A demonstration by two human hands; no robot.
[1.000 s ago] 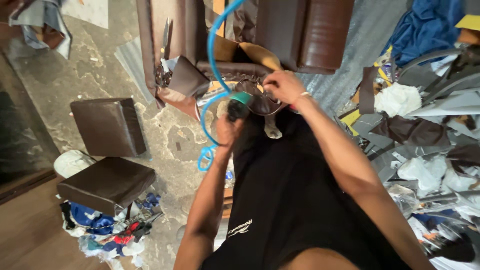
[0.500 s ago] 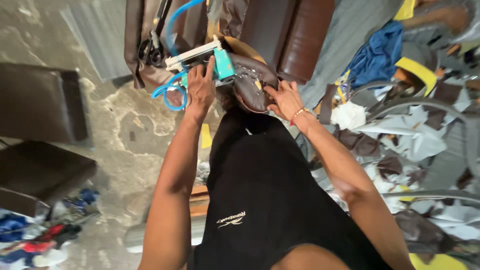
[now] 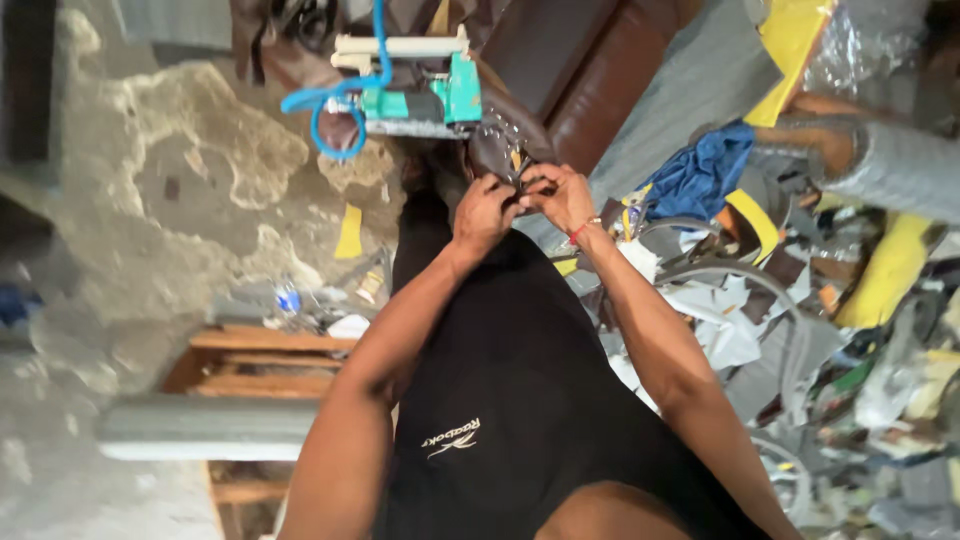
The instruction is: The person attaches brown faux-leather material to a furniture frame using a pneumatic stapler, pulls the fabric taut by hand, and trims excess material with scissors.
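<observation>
Both hands (image 3: 522, 205) pinching brown leather piece (image 3: 500, 140), green stapler (image 3: 425, 100) beside

Soft daylight, bright on the pale stone floor (image 3: 180, 190) at the left, dark shade over the black shirt (image 3: 520, 400), fuzzy blur everywhere, edges smeared, small things hard to see

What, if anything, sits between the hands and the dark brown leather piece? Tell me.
Nothing visible does. The left hand and the right hand are both already on the near edge of the dark brown leather piece, fingers meeting there. The green stapler tool lies beyond, off to the left, not between them.
</observation>
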